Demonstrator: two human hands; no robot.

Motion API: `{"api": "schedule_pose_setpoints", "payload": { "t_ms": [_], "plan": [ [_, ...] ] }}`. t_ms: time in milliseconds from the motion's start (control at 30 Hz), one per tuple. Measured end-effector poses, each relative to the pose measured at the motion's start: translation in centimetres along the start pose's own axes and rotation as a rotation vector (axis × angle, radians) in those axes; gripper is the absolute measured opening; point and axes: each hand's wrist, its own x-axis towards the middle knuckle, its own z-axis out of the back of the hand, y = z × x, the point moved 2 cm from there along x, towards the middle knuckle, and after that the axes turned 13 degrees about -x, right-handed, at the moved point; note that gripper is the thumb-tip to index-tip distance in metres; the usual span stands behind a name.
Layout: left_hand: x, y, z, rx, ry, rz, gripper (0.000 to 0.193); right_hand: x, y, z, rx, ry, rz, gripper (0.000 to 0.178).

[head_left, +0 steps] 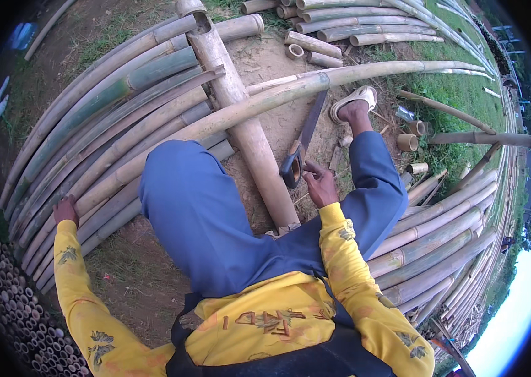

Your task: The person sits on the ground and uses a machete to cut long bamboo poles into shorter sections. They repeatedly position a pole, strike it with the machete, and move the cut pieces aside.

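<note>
A long pale bamboo pole [259,105] runs from the left, over my bent left knee, to the upper right. My left hand [66,210] is closed around it near its left end. A handsaw [311,125] with a dark blade and a black-and-orange handle stands below the pole, its blade's upper end meeting the pole's underside; whether it sits in a cut I cannot tell. Just right of the saw's handle is my right hand [320,186], its fingers apart and partly bent, not wrapped round it. A thick bamboo log [249,125] lies crosswise beneath the pole.
Bamboo poles [114,94] lie side by side at left, with more stacked at right [441,232] and far back [366,28]. Short cut pieces [407,142] lie near my sandalled foot [354,103]. Many tube ends [20,301] are piled at lower left.
</note>
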Motion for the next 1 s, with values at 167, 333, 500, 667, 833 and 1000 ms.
{"api": "schedule_pose_setpoints", "payload": {
  "t_ms": [167,333,500,667,833,1000],
  "plan": [
    [2.1,-15.4,9.0,-0.545,-0.345,-0.48,0.048,0.0,2.3,-1.8,0.077,0.082,0.028,0.052],
    [-1.4,-42.6,18.7,-0.73,-0.314,-0.947,0.052,0.0,2.1,-3.8,0.104,0.115,0.098,0.05],
    [-3.8,-57.8,21.6,-0.49,-0.214,-0.969,0.086,-1.4,0.5,-2.1,0.099,0.055,0.046,0.049],
    [-2.3,-62.0,18.9,-0.435,-0.145,-0.877,0.068,-0.9,0.7,-0.3,0.137,0.027,-0.011,0.048],
    [-2.6,-60.8,20.5,-0.5,-0.092,-0.977,0.052,-0.5,-0.7,-1.5,0.176,0.144,0.057,0.052],
    [-3.1,-50.9,22.6,-0.541,-0.143,-0.993,0.045,-0.5,2.6,0.0,0.184,0.165,0.114,0.05]
  ]
}}
